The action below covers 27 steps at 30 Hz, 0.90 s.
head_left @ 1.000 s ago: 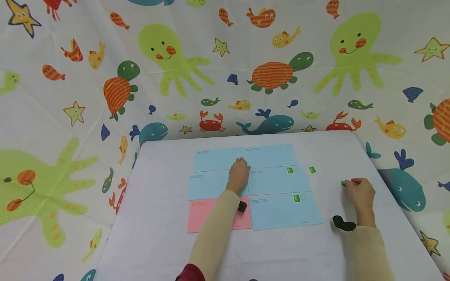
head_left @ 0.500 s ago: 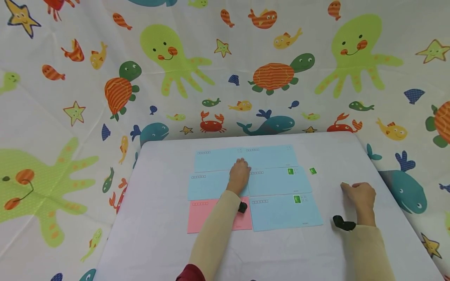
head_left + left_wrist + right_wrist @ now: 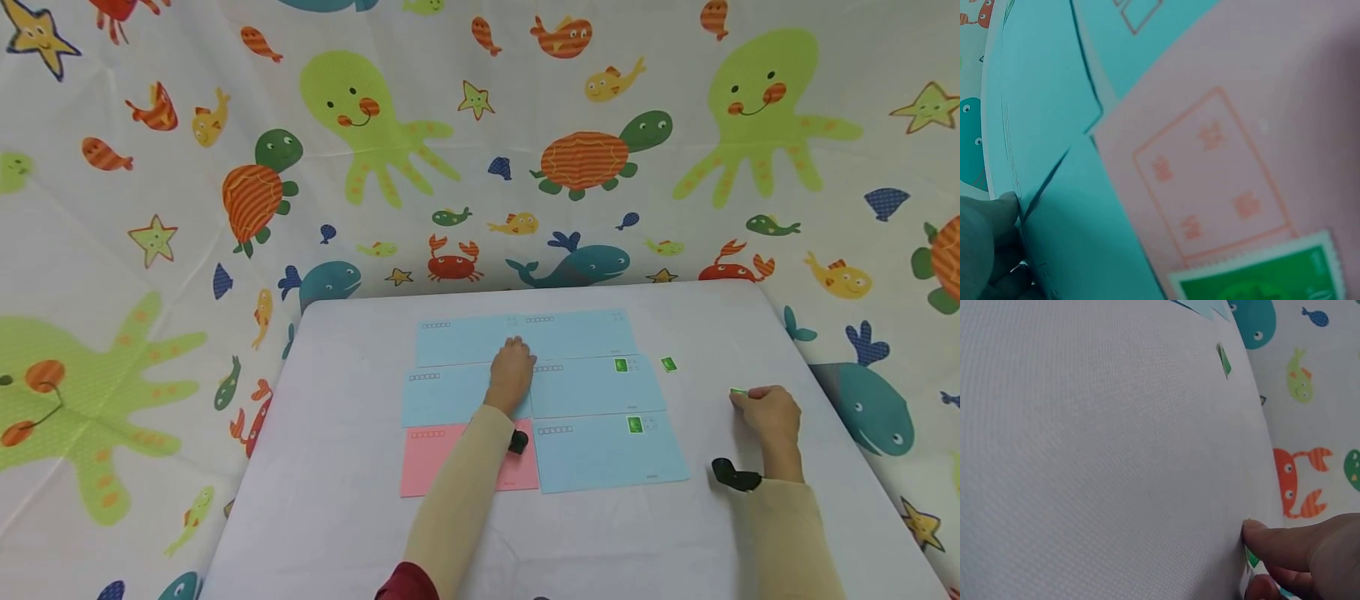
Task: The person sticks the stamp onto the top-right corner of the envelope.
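My left hand [image 3: 512, 373] rests on the blue envelopes near the middle of the group, its thumb [image 3: 1007, 206] low at the left in the left wrist view. Under the left forearm lies a pink envelope [image 3: 423, 462]; a green stamp [image 3: 1260, 275] shows on it in the left wrist view. Out to the right, my right hand [image 3: 771, 421] pinches a small green postage stamp [image 3: 738, 392] between thumb and fingers, close over the table. In the right wrist view most of that stamp is hidden by the fingers.
Blue envelopes lie edge to edge; the middle right [image 3: 592, 392] and bottom right [image 3: 607, 458] ones bear green stamps. Another loose stamp [image 3: 668, 364] lies on the white table [image 3: 322, 467] right of them. A cloth printed with sea animals [image 3: 480, 167] hangs behind.
The stamp in my right hand has tilted: its green face turned out of sight half a second ago and shows partly again now. My left hand has stayed put.
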Each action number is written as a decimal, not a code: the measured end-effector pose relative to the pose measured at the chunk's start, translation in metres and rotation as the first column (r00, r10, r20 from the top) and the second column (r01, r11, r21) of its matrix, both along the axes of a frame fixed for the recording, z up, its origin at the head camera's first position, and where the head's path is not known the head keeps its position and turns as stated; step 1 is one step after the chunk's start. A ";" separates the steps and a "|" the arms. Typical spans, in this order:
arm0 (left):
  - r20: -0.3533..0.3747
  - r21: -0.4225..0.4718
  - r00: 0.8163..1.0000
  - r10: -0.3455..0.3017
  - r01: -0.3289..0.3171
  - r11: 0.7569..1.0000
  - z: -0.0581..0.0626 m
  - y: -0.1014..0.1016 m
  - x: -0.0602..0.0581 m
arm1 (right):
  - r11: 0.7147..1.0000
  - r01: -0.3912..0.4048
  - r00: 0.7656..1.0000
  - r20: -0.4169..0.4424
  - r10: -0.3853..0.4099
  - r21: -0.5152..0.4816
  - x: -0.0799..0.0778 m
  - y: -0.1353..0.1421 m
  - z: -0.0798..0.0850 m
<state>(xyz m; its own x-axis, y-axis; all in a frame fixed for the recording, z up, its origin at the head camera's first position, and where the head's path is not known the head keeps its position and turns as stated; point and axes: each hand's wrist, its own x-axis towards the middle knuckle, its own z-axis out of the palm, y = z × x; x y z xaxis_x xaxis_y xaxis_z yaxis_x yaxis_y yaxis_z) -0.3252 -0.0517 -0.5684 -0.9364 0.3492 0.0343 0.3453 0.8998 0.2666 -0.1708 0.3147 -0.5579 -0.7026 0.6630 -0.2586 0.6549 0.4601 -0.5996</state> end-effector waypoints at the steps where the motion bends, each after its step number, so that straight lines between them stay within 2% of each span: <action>1: 0.000 -0.001 1.000 0.001 -0.001 1.000 0.000 0.000 0.000 | 1.000 0.001 1.000 -0.007 -0.001 -0.007 0.000 0.000 0.000; 13: 0.018 0.006 1.000 0.004 -0.004 1.000 -0.004 0.001 0.000 | 1.000 0.006 0.999 -0.051 -0.007 -0.015 0.002 -0.004 0.002; 19: 0.029 0.011 1.000 0.002 -0.003 1.000 -0.004 0.001 0.000 | 0.999 0.033 0.997 -0.065 -0.035 -0.023 0.004 -0.003 0.002; 27: 0.008 0.017 1.000 0.001 -0.001 1.000 -0.001 0.000 0.001 | 0.981 0.109 0.987 -0.097 -0.125 -0.160 0.006 0.000 -0.002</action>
